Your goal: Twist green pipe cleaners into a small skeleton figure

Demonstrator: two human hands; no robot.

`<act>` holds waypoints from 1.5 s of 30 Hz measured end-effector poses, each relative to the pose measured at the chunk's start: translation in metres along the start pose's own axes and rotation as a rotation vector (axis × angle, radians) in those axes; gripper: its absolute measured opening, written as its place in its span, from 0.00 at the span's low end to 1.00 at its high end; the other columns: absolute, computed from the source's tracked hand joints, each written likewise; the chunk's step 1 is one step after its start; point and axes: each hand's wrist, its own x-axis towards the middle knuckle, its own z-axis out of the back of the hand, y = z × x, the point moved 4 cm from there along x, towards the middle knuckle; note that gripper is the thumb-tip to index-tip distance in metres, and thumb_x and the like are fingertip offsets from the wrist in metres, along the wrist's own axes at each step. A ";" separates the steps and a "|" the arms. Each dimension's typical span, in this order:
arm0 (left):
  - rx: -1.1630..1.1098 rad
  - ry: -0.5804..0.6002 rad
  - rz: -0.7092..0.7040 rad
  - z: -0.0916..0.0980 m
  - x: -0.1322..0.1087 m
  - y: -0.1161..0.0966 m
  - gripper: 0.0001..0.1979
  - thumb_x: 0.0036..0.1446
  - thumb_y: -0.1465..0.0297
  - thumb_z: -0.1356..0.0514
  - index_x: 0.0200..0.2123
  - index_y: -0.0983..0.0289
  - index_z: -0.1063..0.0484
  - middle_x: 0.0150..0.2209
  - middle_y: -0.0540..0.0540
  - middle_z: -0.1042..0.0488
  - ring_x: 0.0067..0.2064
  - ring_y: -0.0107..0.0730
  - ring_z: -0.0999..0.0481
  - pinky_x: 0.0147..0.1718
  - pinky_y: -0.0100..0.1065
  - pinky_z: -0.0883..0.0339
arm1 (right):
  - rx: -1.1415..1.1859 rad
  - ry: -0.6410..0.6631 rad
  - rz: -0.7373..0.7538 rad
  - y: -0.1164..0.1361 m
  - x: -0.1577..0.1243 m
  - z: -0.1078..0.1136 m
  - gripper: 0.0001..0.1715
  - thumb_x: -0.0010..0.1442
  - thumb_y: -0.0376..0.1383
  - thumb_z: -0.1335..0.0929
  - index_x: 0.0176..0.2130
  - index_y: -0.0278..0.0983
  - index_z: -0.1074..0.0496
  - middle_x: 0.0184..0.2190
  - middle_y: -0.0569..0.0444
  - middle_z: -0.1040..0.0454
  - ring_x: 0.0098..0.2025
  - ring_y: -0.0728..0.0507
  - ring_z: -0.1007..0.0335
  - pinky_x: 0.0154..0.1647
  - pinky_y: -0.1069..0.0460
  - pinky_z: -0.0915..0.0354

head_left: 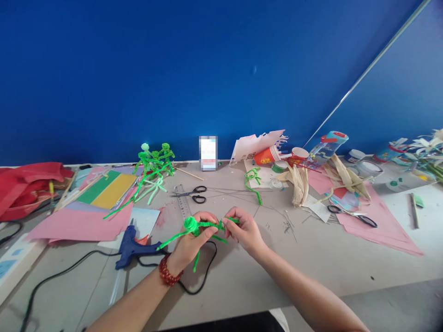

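My left hand (192,237) and my right hand (244,230) hold a green pipe-cleaner figure (204,225) between them above the table. Its coiled round head (190,224) sits by my left fingers. My right fingertips pinch the far end of the twisted green stem. Loose green ends stick out left and downward. A red beaded bracelet (170,271) circles my left wrist. Just left of my left hand lies a blue hot glue gun (136,247), and its black cord (206,266) loops beneath my hands.
A steel ruler (182,201) and black-handled scissors (190,194) lie beyond my hands. Farther back are green pipe-cleaner figures (154,159), pink paper sheets (79,223), dried corn husks (299,186), orange paper cups (266,156), and a red bag (27,190) at far left.
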 end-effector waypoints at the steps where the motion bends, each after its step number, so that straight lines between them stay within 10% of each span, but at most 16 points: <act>1: -0.006 -0.001 0.013 0.000 0.001 0.001 0.05 0.56 0.67 0.39 0.34 0.62 0.30 0.35 0.52 0.26 0.38 0.33 0.23 0.39 0.34 0.27 | -0.014 -0.008 0.004 0.001 -0.001 0.000 0.16 0.56 0.45 0.30 0.29 0.37 0.36 0.15 0.60 0.30 0.13 0.55 0.49 0.14 0.59 0.51; 11: -0.047 -0.017 0.102 -0.001 0.002 0.002 0.06 0.53 0.69 0.37 0.34 0.62 0.30 0.33 0.51 0.25 0.36 0.32 0.24 0.36 0.33 0.27 | -0.035 -0.030 0.033 0.006 -0.003 0.001 0.18 0.56 0.47 0.30 0.29 0.37 0.35 0.15 0.59 0.31 0.13 0.55 0.48 0.14 0.59 0.50; 28: 0.027 -0.135 -0.134 0.006 -0.004 -0.005 0.03 0.58 0.71 0.40 0.32 0.61 0.32 0.36 0.53 0.27 0.40 0.33 0.25 0.40 0.34 0.29 | -0.184 0.236 0.034 -0.004 -0.005 -0.012 0.21 0.63 0.49 0.36 0.28 0.37 0.37 0.21 0.58 0.31 0.17 0.54 0.43 0.18 0.59 0.45; 45: 0.362 -0.195 -0.270 0.009 -0.009 -0.014 0.01 0.60 0.71 0.43 0.34 0.60 0.33 0.39 0.54 0.26 0.38 0.34 0.24 0.37 0.34 0.30 | -0.650 0.066 0.685 0.029 -0.018 -0.010 0.08 0.64 0.33 0.38 0.36 0.37 0.30 0.36 0.48 0.28 0.31 0.48 0.32 0.30 0.54 0.36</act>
